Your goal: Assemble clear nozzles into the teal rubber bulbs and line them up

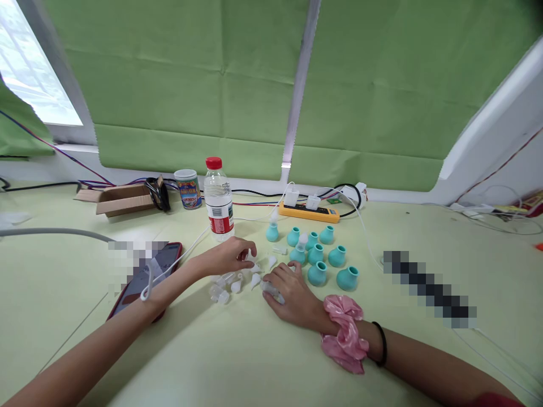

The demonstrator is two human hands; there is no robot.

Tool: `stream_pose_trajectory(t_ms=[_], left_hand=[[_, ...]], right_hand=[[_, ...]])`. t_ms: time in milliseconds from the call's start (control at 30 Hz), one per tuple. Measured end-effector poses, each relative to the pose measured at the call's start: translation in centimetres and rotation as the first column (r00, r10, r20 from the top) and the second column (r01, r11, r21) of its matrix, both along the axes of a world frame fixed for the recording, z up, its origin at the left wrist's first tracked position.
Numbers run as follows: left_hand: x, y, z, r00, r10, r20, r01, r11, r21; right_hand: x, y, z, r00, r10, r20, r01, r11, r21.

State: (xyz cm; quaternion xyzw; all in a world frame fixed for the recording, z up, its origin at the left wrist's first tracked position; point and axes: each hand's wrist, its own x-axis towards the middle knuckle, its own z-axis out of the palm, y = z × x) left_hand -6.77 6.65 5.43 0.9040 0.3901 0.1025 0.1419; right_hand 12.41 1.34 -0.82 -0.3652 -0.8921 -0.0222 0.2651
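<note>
My left hand point(231, 255) hovers over a small heap of white and translucent plastic parts, its fingers bent and a gap showing between thumb and forefinger. Under it lie clear caps point(219, 294) and white pointed nozzle tips point(255, 280). My right hand point(292, 295) is closed round a translucent plastic tube point(272, 291), low over the table. Beyond that hand stand several turquoise rubber bulbs point(317, 273) with round open necks. Two of them carry translucent pieces in their necks, one being the rear-left bulb point(272, 232).
A water bottle point(219, 212) with a red cap stands behind my left hand. Farther back are a printed can point(188, 189), a cardboard box point(127, 199) and an orange power strip point(309, 212). A phone point(169, 257) lies under my left forearm, with a white cable over it.
</note>
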Motion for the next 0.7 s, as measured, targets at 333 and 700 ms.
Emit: stream_pose_trajectory(t_ms=[333, 700], left_hand=[[-0.9, 0.2, 0.1, 0.994, -0.018, -0.105, 0.024, 0.998, 0.052], [0.0, -1.5, 2.0, 0.973, -0.055, 0.226, 0.107, 0.969, -0.224]], right_hand=[[0.1, 0.0, 0.1, 0.989, 0.039, -0.142, -0.041, 0.999, -0.007], [0.1, -0.3, 0.9, 0.984, -0.008, -0.179, 0.000, 0.999, -0.045]])
